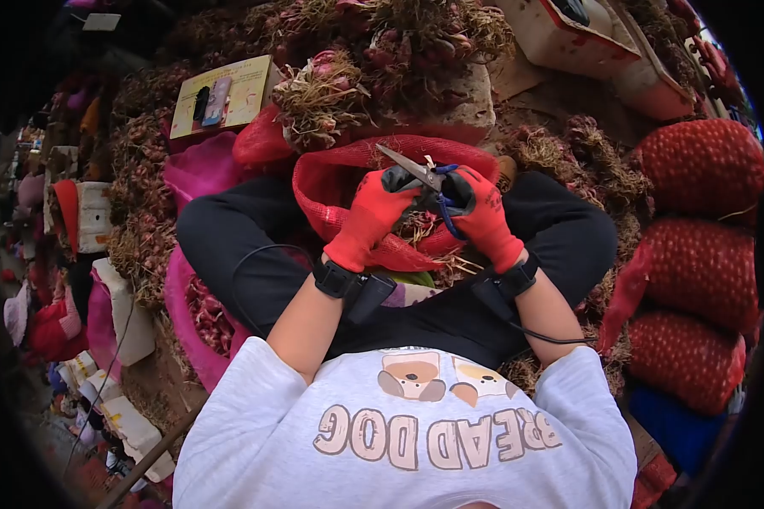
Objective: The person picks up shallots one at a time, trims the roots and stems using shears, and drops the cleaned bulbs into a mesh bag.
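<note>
Both my hands wear red gloves with dark palms and fingers. My right hand [482, 208] is shut on scissors [418, 169] with blue handles, their blades apart and pointing up to the left. Close beside the blades, my left hand [377, 212] has its fingers closed; what they hold, if anything, is hidden. A small pale piece shows at the scissors' pivot. Beneath both hands an open red mesh bag [314, 182] lies between my crossed legs, with some shallots [418, 227] and dry stalks visible inside.
Bunches of dry-stalked shallots [323, 93] are heaped ahead on a foam box [463, 102]. A yellow box [221, 97] stands front left. A pink mesh bag [178, 288] of shallots lies by my left leg. Full red mesh sacks [696, 263] are stacked at right.
</note>
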Action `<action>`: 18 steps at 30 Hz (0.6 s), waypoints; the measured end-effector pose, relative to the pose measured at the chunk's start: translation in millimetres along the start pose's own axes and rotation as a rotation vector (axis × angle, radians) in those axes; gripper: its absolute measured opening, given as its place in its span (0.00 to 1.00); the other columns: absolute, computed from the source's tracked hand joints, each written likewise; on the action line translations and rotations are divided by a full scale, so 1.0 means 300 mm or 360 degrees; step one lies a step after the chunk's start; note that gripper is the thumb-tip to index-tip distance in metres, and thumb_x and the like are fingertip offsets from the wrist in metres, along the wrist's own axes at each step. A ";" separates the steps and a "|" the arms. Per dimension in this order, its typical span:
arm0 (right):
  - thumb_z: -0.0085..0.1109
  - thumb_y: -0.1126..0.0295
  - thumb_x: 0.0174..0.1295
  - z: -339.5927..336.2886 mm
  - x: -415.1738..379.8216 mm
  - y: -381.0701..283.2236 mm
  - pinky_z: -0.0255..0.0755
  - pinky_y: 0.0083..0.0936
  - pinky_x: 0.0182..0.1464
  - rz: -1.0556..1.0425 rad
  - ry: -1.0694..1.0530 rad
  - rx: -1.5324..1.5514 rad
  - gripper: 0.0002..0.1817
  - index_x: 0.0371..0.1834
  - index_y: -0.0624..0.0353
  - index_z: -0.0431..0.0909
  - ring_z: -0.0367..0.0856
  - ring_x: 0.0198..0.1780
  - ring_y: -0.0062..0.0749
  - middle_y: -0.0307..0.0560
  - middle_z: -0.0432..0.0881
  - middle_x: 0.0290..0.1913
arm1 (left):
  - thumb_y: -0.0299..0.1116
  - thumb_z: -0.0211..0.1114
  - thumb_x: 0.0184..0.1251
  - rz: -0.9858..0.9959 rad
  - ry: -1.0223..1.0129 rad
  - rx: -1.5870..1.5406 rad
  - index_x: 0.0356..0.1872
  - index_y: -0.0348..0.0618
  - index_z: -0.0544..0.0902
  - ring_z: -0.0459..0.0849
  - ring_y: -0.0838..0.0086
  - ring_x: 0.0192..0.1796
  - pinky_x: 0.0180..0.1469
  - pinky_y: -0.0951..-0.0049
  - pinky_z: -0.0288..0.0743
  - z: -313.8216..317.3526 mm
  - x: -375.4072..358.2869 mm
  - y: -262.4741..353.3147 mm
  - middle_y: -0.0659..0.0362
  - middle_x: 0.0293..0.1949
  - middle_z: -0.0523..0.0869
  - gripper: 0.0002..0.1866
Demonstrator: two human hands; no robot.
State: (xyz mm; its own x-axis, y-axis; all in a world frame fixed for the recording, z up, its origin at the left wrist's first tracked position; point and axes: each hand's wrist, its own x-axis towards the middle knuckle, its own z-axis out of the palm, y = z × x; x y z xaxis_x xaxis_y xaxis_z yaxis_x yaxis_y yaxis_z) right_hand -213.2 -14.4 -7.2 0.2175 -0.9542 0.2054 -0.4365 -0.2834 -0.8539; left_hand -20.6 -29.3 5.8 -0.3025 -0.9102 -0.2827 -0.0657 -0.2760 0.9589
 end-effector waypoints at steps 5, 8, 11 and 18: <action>0.65 0.70 0.56 0.003 -0.011 0.036 0.74 0.25 0.39 0.0366 -0.0093 0.0529 0.14 0.44 0.62 0.79 0.81 0.35 0.33 0.45 0.83 0.36 | 0.28 0.59 0.65 0.0006 -0.0235 -0.0339 0.48 0.36 0.80 0.82 0.79 0.41 0.45 0.78 0.77 -0.015 0.000 -0.008 0.62 0.38 0.84 0.13; 0.64 0.69 0.58 -0.038 -0.011 -0.003 0.71 0.17 0.34 0.0885 -0.0286 0.1390 0.12 0.44 0.61 0.80 0.78 0.32 0.19 0.39 0.82 0.34 | 0.30 0.56 0.68 -0.0017 -0.0327 -0.0858 0.54 0.38 0.76 0.82 0.76 0.47 0.49 0.76 0.78 0.000 -0.018 -0.062 0.59 0.46 0.81 0.15; 0.65 0.68 0.59 -0.042 -0.016 0.005 0.68 0.12 0.30 0.0849 -0.0260 0.1440 0.12 0.44 0.61 0.80 0.74 0.29 0.11 0.34 0.80 0.33 | 0.33 0.55 0.70 -0.0120 -0.0427 -0.0864 0.58 0.38 0.72 0.80 0.74 0.51 0.54 0.71 0.77 -0.001 -0.025 -0.080 0.57 0.51 0.78 0.18; 0.66 0.68 0.58 0.000 -0.004 0.009 0.66 0.13 0.30 0.0828 -0.0064 0.1197 0.13 0.43 0.61 0.80 0.72 0.28 0.11 0.34 0.79 0.31 | 0.30 0.53 0.71 -0.0082 -0.0281 -0.0582 0.55 0.36 0.75 0.80 0.75 0.48 0.54 0.72 0.77 0.007 -0.014 -0.123 0.59 0.48 0.80 0.16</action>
State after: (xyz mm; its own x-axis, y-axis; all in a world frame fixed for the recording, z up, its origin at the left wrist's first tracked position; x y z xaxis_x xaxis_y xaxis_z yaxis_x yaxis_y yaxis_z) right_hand -214.6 -13.9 -9.8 0.1890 -0.9360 -0.2971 0.1924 0.3320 -0.9235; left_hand -18.9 -14.6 -28.2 -0.4686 -0.8341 -0.2910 0.2477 -0.4402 0.8630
